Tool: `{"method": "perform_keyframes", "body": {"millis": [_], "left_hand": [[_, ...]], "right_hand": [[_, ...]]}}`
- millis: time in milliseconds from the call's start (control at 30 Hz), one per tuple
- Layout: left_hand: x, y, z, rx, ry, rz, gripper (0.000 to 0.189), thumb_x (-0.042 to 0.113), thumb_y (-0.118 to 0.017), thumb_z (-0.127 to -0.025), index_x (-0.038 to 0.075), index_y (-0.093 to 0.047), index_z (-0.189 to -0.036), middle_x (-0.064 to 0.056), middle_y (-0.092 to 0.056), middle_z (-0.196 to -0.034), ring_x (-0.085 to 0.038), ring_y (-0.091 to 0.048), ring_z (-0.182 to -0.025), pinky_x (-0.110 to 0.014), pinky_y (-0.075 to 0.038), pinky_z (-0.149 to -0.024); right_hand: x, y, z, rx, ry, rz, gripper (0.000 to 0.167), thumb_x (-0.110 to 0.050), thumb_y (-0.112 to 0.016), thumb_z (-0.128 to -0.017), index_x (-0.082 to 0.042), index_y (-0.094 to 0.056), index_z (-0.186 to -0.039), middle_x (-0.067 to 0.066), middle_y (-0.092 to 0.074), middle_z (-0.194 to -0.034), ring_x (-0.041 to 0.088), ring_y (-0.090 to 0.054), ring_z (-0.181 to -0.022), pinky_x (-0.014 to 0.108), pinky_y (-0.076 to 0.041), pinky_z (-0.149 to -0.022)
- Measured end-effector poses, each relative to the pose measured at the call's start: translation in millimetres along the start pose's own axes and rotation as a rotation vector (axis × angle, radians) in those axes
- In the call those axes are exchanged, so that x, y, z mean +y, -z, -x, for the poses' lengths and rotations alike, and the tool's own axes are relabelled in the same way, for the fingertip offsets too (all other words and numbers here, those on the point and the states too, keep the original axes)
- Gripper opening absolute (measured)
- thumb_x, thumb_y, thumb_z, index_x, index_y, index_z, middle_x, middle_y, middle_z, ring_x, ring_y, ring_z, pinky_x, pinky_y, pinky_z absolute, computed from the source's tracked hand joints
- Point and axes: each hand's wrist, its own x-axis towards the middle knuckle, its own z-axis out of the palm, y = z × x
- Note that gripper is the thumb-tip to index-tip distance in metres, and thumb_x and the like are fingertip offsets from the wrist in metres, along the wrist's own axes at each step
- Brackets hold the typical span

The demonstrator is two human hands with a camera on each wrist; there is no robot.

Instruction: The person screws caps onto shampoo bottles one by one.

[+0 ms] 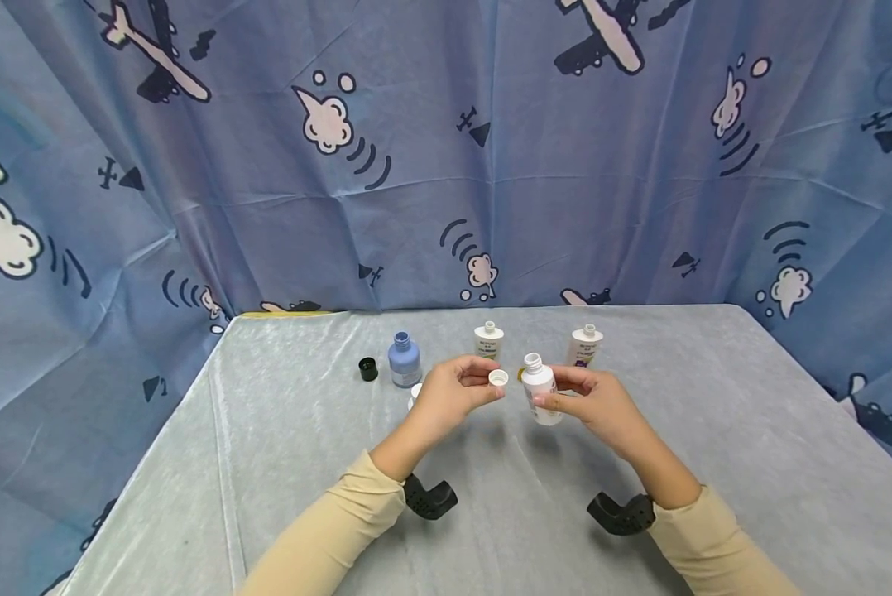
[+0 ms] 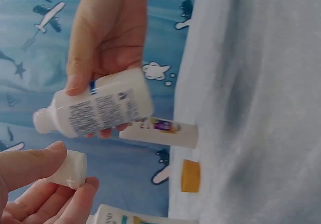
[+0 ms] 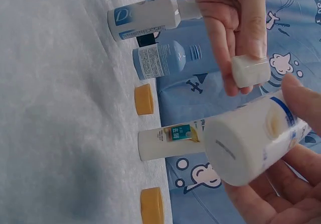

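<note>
My left hand pinches a small white cap between thumb and fingers, with the cap's hollow side showing in the head view. To its right, my right hand grips a white bottle around its body. The bottle's threaded neck is bare. A short gap separates cap and bottle in the head view. In the left wrist view the bottle shows a label with dense print, and the cap sits below its neck. The bottle's base faces the camera in the right wrist view.
Behind the hands stand a blue bottle and two white bottles, one left and one right, all without caps. A black cap lies left. Yellow caps rest on the cloth. Another white bottle is mostly hidden by my left hand in the head view.
</note>
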Motion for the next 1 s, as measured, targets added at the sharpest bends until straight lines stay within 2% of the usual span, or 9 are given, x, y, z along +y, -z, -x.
{"method": "perform_keyframes", "body": {"millis": [100,167,267,367,500,767,1000], "left_hand": [[1.8,0.1,-0.2,0.014,0.017,0.035,0.029,0.009,-0.08,-0.083,0.002,-0.07,-0.109,-0.014,-0.074,-0.111,-0.022,-0.072,-0.104,-0.025,-0.059,-0.084],[1.0,0.2,-0.3,0.018,0.022,0.05,0.028,0.009,-0.08,-0.082,0.001,-0.07,-0.107,-0.014,-0.074,-0.11,-0.021,-0.072,-0.103,-0.026,-0.059,-0.085],[-2.3,0.2,0.3,0.02,0.012,0.051,0.028,0.01,-0.08,-0.083,0.001,-0.071,-0.107,-0.014,-0.074,-0.11,-0.021,-0.071,-0.104,-0.027,-0.059,-0.086],[-5.7,-1.9,1.8,0.028,-0.021,0.042,0.028,0.01,-0.078,-0.085,0.0,-0.071,-0.111,-0.016,-0.074,-0.112,-0.025,-0.071,-0.106,-0.027,-0.059,-0.087],[-7.8,-5.5,3.4,0.027,-0.061,0.036,0.03,0.008,-0.074,-0.088,-0.001,-0.07,-0.116,-0.018,-0.072,-0.115,-0.028,-0.07,-0.107,-0.027,-0.059,-0.087],[-8.7,-4.0,3.5,-0.005,-0.098,0.009,0.031,0.012,-0.074,-0.089,0.001,-0.07,-0.119,-0.016,-0.072,-0.118,-0.026,-0.071,-0.106,-0.025,-0.058,-0.085],[-4.9,-3.3,2.0,0.014,-0.046,0.011,0.029,0.016,-0.079,-0.085,0.004,-0.07,-0.11,-0.012,-0.074,-0.11,-0.017,-0.07,-0.099,-0.023,-0.057,-0.081]], "right_hand": [[1.6,0.1,1.0,-0.002,0.001,0.012,0.048,-0.024,-0.077,-0.088,-0.001,-0.065,-0.128,0.016,-0.07,-0.123,0.033,-0.059,-0.124,0.035,-0.052,-0.092],[3.1,-0.5,1.6,0.002,0.0,0.013,0.047,-0.023,-0.078,-0.087,-0.001,-0.066,-0.127,0.016,-0.071,-0.121,0.03,-0.062,-0.119,0.032,-0.053,-0.089],[5.2,-2.0,1.7,0.013,-0.002,0.01,0.047,-0.022,-0.079,-0.085,0.0,-0.067,-0.125,0.016,-0.072,-0.117,0.016,-0.064,-0.107,0.025,-0.054,-0.082],[6.1,-3.3,0.9,0.015,-0.003,0.001,0.047,-0.02,-0.08,-0.085,0.0,-0.067,-0.125,0.017,-0.072,-0.115,0.014,-0.064,-0.102,0.022,-0.054,-0.079],[5.3,-2.0,2.0,-0.002,-0.005,-0.004,0.05,-0.021,-0.08,-0.085,-0.001,-0.066,-0.128,0.018,-0.071,-0.118,0.021,-0.065,-0.104,0.023,-0.055,-0.078],[6.6,-0.1,1.1,-0.032,-0.002,0.013,0.051,-0.024,-0.08,-0.085,-0.002,-0.065,-0.13,0.019,-0.069,-0.124,0.025,-0.065,-0.108,0.024,-0.056,-0.079],[11.9,0.0,0.1,-0.064,0.036,0.011,0.049,-0.018,-0.078,-0.087,0.003,-0.064,-0.129,0.025,-0.063,-0.13,0.028,-0.068,-0.104,0.023,-0.058,-0.075]]}}
